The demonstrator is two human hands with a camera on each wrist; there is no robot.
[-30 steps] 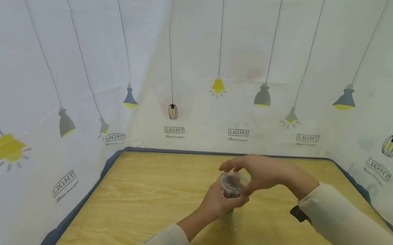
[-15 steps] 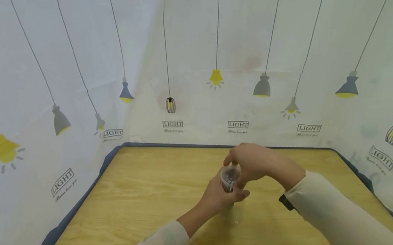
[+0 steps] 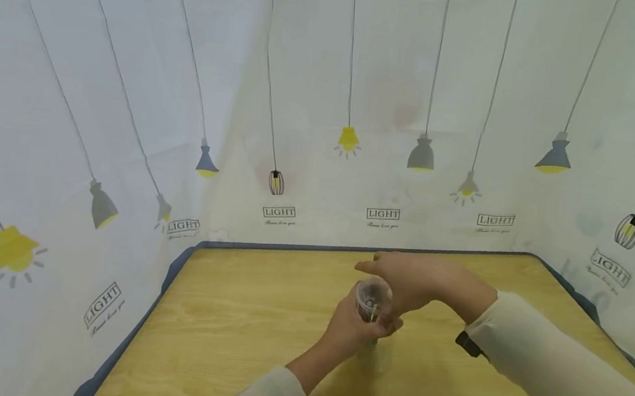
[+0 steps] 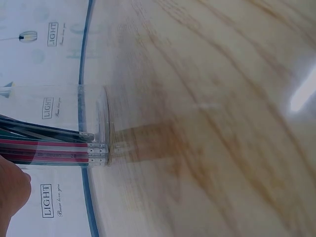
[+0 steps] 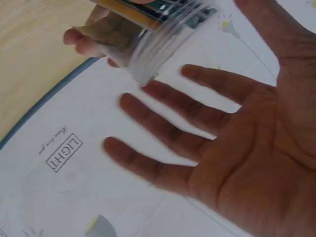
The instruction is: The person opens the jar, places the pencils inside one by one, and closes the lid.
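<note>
A clear plastic jar (image 3: pixel 371 292) stands upright on the table, with my left hand (image 3: pixel 350 323) gripping it round the upper body. Inside it are several pencils (image 4: pixel 47 154), red-and-silver striped and dark, their metal ferrules near the jar's base (image 4: pixel 104 113). My right hand (image 3: pixel 415 281) is beside the jar's top, palm towards it. In the right wrist view its fingers (image 5: pixel 173 133) are spread and fairly straight, close to the ridged clear top (image 5: pixel 168 42), and hold nothing. Whether a fingertip touches that top, or whether a lid sits there, I cannot tell.
The wood-grain table (image 3: pixel 214 315) has a dark blue border (image 3: pixel 290 246) along its far and side edges. White sheeting (image 3: pixel 319 64) printed with hanging lamps rises behind it and at both sides. A black band (image 3: pixel 468 344) shows at the right sleeve.
My right fingers first arch over the jar's top, then curl close round it, and now are straighter and spread. My left hand keeps its hold. The head view has shifted slightly.
</note>
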